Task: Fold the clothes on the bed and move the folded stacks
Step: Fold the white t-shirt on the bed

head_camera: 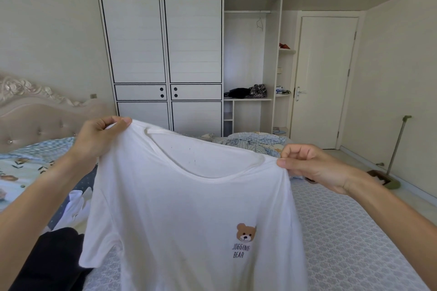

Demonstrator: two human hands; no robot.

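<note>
Left hand (99,134) and right hand (314,168) raised, fingers pinched.

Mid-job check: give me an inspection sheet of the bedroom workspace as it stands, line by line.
Surface: bed with grey patterned mattress cover, mostly bare on the right.
Job's things: white short-sleeved T-shirt with a bear print, held up unfolded by its shoulders; black garment and white cloth lying at left.
Clutter: crumpled blue checked bedding at the far end of the bed.
Grippers: left hand pinches one shoulder of the shirt, right hand the other.
Cables: nothing seen.
Surroundings: white wardrobe, its right bay open with dark clothes on a shelf; closed door; mop against the right wall.
</note>
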